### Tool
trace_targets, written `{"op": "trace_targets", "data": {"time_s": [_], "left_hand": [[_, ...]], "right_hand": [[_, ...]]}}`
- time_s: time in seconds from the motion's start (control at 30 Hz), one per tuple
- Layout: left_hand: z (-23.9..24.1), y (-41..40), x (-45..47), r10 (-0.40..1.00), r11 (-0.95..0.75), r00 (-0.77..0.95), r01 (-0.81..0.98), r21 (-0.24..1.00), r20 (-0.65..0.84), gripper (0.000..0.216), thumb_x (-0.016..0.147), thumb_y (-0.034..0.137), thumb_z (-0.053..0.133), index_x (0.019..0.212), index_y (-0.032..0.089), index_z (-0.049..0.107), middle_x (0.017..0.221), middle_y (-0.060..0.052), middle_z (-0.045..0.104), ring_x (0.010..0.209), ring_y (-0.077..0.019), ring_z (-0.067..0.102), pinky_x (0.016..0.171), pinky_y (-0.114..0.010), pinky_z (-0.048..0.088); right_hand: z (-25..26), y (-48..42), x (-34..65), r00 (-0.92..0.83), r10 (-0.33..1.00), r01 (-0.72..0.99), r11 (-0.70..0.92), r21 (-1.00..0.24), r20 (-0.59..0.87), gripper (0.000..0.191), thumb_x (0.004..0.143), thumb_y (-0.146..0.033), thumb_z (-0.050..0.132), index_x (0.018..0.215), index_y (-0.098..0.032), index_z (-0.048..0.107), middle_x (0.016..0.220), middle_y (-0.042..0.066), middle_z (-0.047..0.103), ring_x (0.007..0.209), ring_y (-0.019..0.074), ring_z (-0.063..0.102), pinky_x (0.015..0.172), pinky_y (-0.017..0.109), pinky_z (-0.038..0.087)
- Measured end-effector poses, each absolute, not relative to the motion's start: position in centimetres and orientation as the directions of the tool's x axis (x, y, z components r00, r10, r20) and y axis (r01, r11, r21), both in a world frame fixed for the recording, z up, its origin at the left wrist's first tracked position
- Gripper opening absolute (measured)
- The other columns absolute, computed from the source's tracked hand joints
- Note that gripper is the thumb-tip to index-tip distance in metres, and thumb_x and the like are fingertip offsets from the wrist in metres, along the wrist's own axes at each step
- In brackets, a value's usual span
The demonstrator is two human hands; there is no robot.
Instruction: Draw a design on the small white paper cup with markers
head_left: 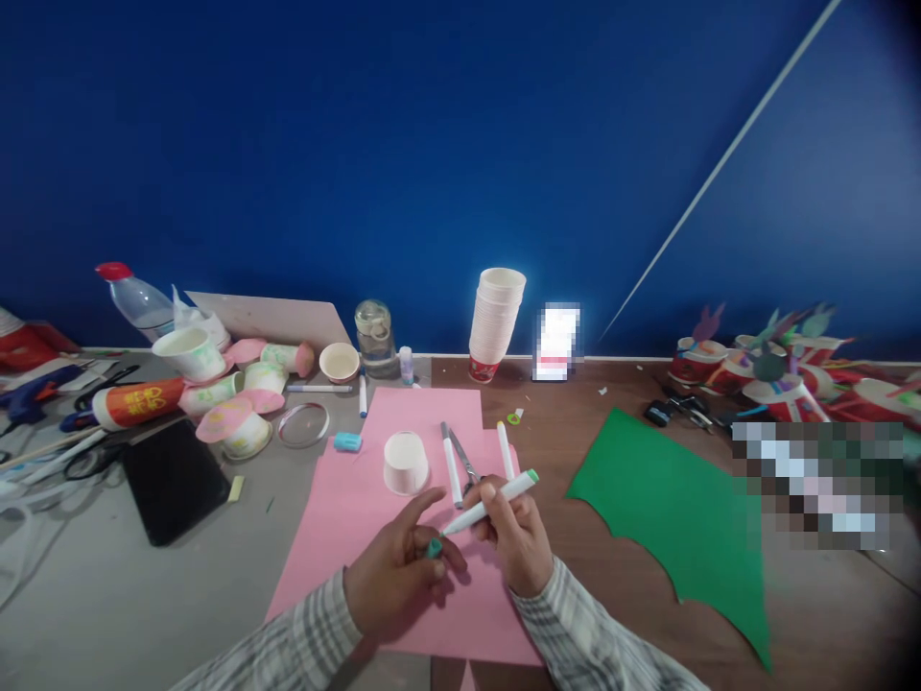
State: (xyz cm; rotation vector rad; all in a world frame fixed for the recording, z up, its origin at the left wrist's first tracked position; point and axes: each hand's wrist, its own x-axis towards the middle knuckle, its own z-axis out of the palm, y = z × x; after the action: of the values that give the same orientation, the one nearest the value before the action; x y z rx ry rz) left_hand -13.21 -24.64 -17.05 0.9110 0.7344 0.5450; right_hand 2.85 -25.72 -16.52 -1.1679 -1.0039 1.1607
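My right hand (514, 537) is closed round a white marker (489, 502) with a green end, its tip pointing toward my left hand. In my left hand (395, 566) a small green marker cap (433, 548) sits between the fingers, apart from the marker body. Both hands are over sheets of pink paper (345, 537). A white paper cup (406, 463) stands upside down on the paper just beyond them. Scissors (464, 456), a grey-capped marker (452, 467) and a yellow-capped marker (506, 449) lie near my right hand.
A leaning stack of paper cups (496, 321), a phone (556, 343) and a glass jar (376, 338) stand along the blue wall. Cut green paper (676, 518) lies at right. Painted cups (241, 425) and a black tablet-like slab (177, 480) are at left, a blue eraser-like piece (347, 441) nearer.
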Motion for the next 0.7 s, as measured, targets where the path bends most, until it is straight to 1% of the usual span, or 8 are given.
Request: {"op": "trace_targets", "data": {"time_s": [0.1,0.27,0.33,0.43,0.5,0.6,0.67,0.7], "left_hand": [[-17.05,-24.71,-13.19,0.7,0.512,0.613,-0.071,0.856,-0.368,0.081,0.055,0.022,0.071,0.123,0.026,0.026,0.065,-0.003,0.071,0.047,-0.0156,0.059,0.043,-0.027,0.044],[-17.32,-24.8,-13.37,0.708,0.469,0.615,-0.041,0.882,-0.347,0.076,0.056,0.023,0.071,0.122,0.029,0.032,0.062,-0.001,0.072,0.042,-0.0144,0.056,0.039,-0.025,0.039],[-17.51,-24.8,-13.46,0.712,0.455,0.62,-0.05,0.889,-0.329,0.074,0.057,0.022,0.07,0.121,0.03,0.034,0.059,0.001,0.071,0.049,-0.0176,0.061,0.045,-0.028,0.044],[-17.8,-24.77,-13.6,0.709,0.427,0.636,-0.042,0.903,-0.305,0.071,0.059,0.021,0.069,0.121,0.03,0.034,0.056,0.003,0.069,0.062,-0.0223,0.067,0.063,-0.037,0.05],[-17.9,-24.74,-13.67,0.703,0.397,0.644,-0.005,0.918,-0.301,0.069,0.061,0.021,0.067,0.121,0.029,0.033,0.057,0.003,0.069,0.062,-0.0223,0.067,0.066,-0.038,0.05],[-17.82,-24.69,-13.76,0.746,0.309,0.601,0.072,0.948,-0.288,0.062,0.064,0.023,0.064,0.119,0.028,0.038,0.051,0.007,0.059,0.052,-0.0178,0.061,0.054,-0.031,0.048],[-17.7,-24.69,-13.8,0.812,0.158,0.537,0.176,0.972,-0.229,0.054,0.066,0.025,0.062,0.117,0.028,0.043,0.048,0.01,0.049,0.045,-0.0133,0.052,0.047,-0.026,0.042],[-17.66,-24.73,-13.82,0.841,0.066,0.509,0.24,0.969,-0.184,0.051,0.067,0.025,0.06,0.116,0.027,0.044,0.048,0.01,0.046,0.044,-0.0122,0.049,0.045,-0.025,0.039]], "right_hand": [[-16.48,-25.7,2.79,0.135,0.991,-0.114,0.024,-0.993,0.009,0.057,0.069,-0.067,0.049,0.06,-0.014,0.068,0.035,-0.006,0.045,0.032,0.0055,0.035,0.032,0.015,0.026],[-16.29,-25.59,2.55,0.098,0.995,-0.105,0.045,-0.993,0.035,0.055,0.07,-0.065,0.05,0.057,-0.014,0.067,0.034,-0.007,0.043,0.032,0.006,0.036,0.034,0.017,0.028],[-16.33,-25.6,2.47,0.08,0.996,-0.102,0.045,-0.994,0.037,0.053,0.071,-0.063,0.051,0.056,-0.014,0.067,0.035,-0.007,0.042,0.032,0.0061,0.036,0.034,0.017,0.028],[-16.61,-25.71,2.36,0.065,0.997,-0.086,0.039,-0.996,0.034,0.05,0.073,-0.058,0.052,0.057,-0.014,0.067,0.037,-0.007,0.042,0.034,0.0058,0.036,0.035,0.016,0.028],[-16.78,-25.76,2.28,0.05,0.998,-0.074,0.029,-0.997,0.025,0.046,0.073,-0.056,0.053,0.059,-0.014,0.067,0.037,-0.007,0.042,0.034,0.0055,0.036,0.034,0.016,0.028],[-16.77,-25.69,2.18,0.024,1.0,-0.075,0.001,-0.997,0.0,0.045,0.072,-0.055,0.054,0.06,-0.014,0.067,0.036,-0.008,0.041,0.032,0.0051,0.034,0.033,0.015,0.026],[-16.66,-25.57,2.14,0.011,1.0,-0.085,-0.01,-0.996,-0.011,0.045,0.072,-0.056,0.054,0.06,-0.014,0.066,0.035,-0.008,0.041,0.032,0.0049,0.034,0.032,0.015,0.026],[-16.62,-25.53,2.1,0.002,1.0,-0.094,-0.014,-0.995,-0.014,0.045,0.072,-0.056,0.054,0.06,-0.014,0.066,0.034,-0.009,0.041,0.031,0.0048,0.034,0.032,0.015,0.026]]}}
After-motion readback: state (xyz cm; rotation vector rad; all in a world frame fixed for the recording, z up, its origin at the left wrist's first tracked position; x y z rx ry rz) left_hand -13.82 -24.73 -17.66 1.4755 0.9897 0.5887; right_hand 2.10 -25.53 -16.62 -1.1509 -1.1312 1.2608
